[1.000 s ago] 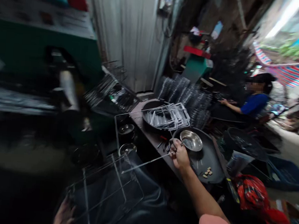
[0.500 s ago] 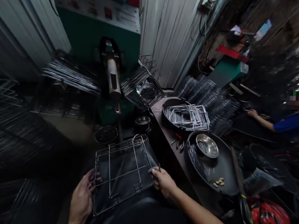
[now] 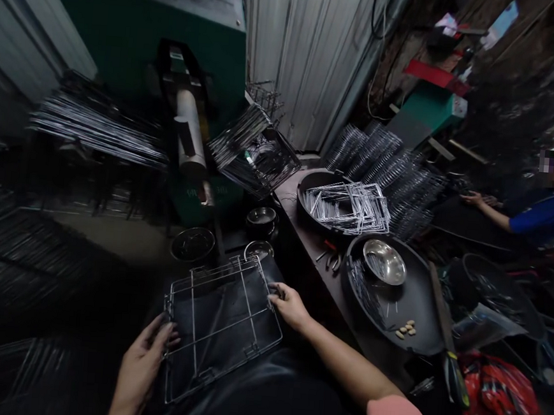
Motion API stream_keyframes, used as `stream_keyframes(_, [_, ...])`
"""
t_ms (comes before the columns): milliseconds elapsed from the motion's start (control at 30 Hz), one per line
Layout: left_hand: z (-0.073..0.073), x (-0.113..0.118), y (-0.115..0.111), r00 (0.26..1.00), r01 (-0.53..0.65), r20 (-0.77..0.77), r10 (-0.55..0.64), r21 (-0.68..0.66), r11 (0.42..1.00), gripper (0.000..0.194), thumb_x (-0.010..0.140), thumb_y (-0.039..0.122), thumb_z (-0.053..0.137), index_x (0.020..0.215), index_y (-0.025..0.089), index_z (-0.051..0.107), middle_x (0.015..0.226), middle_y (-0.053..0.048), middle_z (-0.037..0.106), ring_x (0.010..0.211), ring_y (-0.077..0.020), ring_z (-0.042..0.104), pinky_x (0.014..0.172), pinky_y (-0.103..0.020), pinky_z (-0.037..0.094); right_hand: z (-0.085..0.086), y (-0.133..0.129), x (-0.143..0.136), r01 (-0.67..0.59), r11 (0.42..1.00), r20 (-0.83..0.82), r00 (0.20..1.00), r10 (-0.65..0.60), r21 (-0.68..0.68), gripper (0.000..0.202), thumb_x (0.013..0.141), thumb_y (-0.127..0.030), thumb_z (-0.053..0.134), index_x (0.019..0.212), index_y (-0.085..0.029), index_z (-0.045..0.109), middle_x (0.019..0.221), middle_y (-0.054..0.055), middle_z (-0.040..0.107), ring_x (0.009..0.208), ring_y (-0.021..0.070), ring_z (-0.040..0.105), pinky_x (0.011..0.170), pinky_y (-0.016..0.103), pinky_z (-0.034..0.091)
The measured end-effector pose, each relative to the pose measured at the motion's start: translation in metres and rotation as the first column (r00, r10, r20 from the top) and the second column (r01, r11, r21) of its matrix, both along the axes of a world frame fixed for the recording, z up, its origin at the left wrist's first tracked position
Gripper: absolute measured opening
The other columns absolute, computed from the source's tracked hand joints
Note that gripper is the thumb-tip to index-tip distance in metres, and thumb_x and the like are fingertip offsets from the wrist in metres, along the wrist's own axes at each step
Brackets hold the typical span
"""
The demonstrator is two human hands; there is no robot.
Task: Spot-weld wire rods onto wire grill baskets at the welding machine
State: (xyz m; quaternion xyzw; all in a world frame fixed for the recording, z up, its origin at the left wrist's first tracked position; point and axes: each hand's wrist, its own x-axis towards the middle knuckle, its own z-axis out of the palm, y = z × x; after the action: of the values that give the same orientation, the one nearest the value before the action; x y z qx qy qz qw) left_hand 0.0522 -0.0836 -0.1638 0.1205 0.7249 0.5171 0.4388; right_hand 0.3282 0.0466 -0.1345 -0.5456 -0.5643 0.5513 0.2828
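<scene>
A rectangular wire rack (image 3: 221, 335) with crossing bars and small hooks lies over dark cloth in front of me. My left hand (image 3: 144, 362) grips its left side, with the fingers curled round the edge wire. On the opposite side, my right hand (image 3: 290, 306) has its fingers closed on the right edge wire. Beyond the rack's far edge are a small metal bowl (image 3: 258, 251) and a dark round pan (image 3: 192, 244). A green machine (image 3: 140, 56) with a pale metal cylinder (image 3: 190, 130) stands ahead.
Stacked wire frames (image 3: 101, 131) lie at left. On the bench (image 3: 289, 211) are a black tray (image 3: 301, 203) of wire frames, pliers (image 3: 334, 261), and a round tray (image 3: 422, 308) holding a steel bowl (image 3: 384, 262). A person in a blue sleeve (image 3: 547, 216) sits at far right.
My view has shifted, so the machine appears further left and higher. My right hand has slid up along the rack's right edge. Both hands still hold the rack.
</scene>
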Motion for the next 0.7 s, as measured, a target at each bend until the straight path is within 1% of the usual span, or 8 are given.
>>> stream_keyframes(67, [0.002, -0.001, -0.001, 0.997, 0.040, -0.068, -0.042, -0.032, 0.999, 0.086, 0.063, 0.058, 0.074, 0.136, 0.014, 0.058, 0.105, -0.011, 0.074, 0.092, -0.0275, 0.070, 0.092, -0.045, 0.057, -0.004, 0.000, -0.001, -0.003, 1.000, 0.011, 1.000, 0.003, 0.007, 0.034, 0.075, -0.019, 0.067, 0.108, -0.019, 0.075, 0.094, 0.003, 0.075, 0.092, 0.0213, 0.068, 0.093, 0.038, 0.051])
stream_keyframes(167, [0.005, -0.001, -0.002, 0.985, 0.075, -0.153, -0.086, -0.078, 0.994, 0.084, 0.066, 0.058, 0.070, 0.136, 0.014, 0.059, 0.122, -0.015, 0.071, 0.112, -0.0330, 0.066, 0.103, -0.048, 0.051, -0.007, -0.001, 0.001, -0.015, 1.000, 0.008, 1.000, 0.015, 0.017, 0.040, 0.077, -0.018, 0.065, 0.116, -0.020, 0.073, 0.100, 0.003, 0.076, 0.098, 0.0218, 0.068, 0.096, 0.039, 0.051])
stream_keyframes(300, [0.007, 0.000, 0.000, 0.963, 0.109, -0.235, -0.132, -0.106, 0.988, 0.079, 0.069, 0.056, 0.065, 0.134, 0.012, 0.061, 0.131, -0.016, 0.067, 0.125, -0.0353, 0.060, 0.109, -0.048, 0.046, -0.009, -0.003, 0.001, -0.045, 0.997, 0.031, 0.999, 0.043, 0.065, 0.039, 0.080, -0.017, 0.062, 0.117, -0.022, 0.074, 0.102, 0.003, 0.077, 0.105, 0.0242, 0.069, 0.102, 0.042, 0.050])
stream_keyframes(433, [0.004, 0.000, 0.001, 0.952, 0.123, -0.270, -0.144, -0.096, 0.988, 0.080, 0.069, 0.057, 0.063, 0.134, 0.011, 0.061, 0.134, -0.016, 0.066, 0.131, -0.0341, 0.055, 0.114, -0.045, 0.041, -0.011, -0.003, 0.000, -0.086, 0.989, 0.084, 0.994, 0.076, 0.124, 0.042, 0.081, -0.017, 0.060, 0.121, -0.022, 0.073, 0.118, 0.006, 0.076, 0.116, 0.0261, 0.067, 0.107, 0.045, 0.047])
stream_keyframes(500, [0.001, -0.002, 0.000, 0.946, 0.120, -0.293, -0.141, -0.091, 0.989, 0.077, 0.068, 0.057, 0.062, 0.131, 0.012, 0.064, 0.133, -0.015, 0.067, 0.132, -0.0339, 0.055, 0.115, -0.045, 0.040, -0.011, -0.003, 0.001, -0.124, 0.984, 0.109, 0.988, 0.110, 0.132, 0.045, 0.082, -0.017, 0.059, 0.125, -0.023, 0.072, 0.124, 0.006, 0.074, 0.121, 0.0261, 0.066, 0.110, 0.045, 0.046])
stream_keyframes(600, [-0.003, -0.005, -0.002, 0.941, 0.130, -0.302, -0.151, -0.089, 0.988, 0.073, 0.068, 0.057, 0.063, 0.128, 0.015, 0.067, 0.131, -0.013, 0.068, 0.131, -0.0340, 0.055, 0.115, -0.045, 0.040, -0.009, -0.003, 0.004, -0.179, 0.975, 0.162, 0.974, 0.157, 0.129, 0.046, 0.085, -0.019, 0.059, 0.130, -0.025, 0.069, 0.129, 0.005, 0.071, 0.126, 0.0263, 0.064, 0.111, 0.044, 0.045])
stream_keyframes(700, [-0.008, -0.008, -0.003, 0.939, 0.134, -0.305, -0.162, -0.111, 0.985, 0.075, 0.066, 0.057, 0.063, 0.127, 0.014, 0.067, 0.130, -0.014, 0.069, 0.129, -0.0350, 0.057, 0.114, -0.046, 0.041, -0.006, -0.002, 0.006, -0.225, 0.965, 0.261, 0.948, 0.184, 0.137, 0.049, 0.083, -0.018, 0.062, 0.131, -0.027, 0.069, 0.129, 0.004, 0.071, 0.125, 0.0271, 0.064, 0.109, 0.041, 0.048])
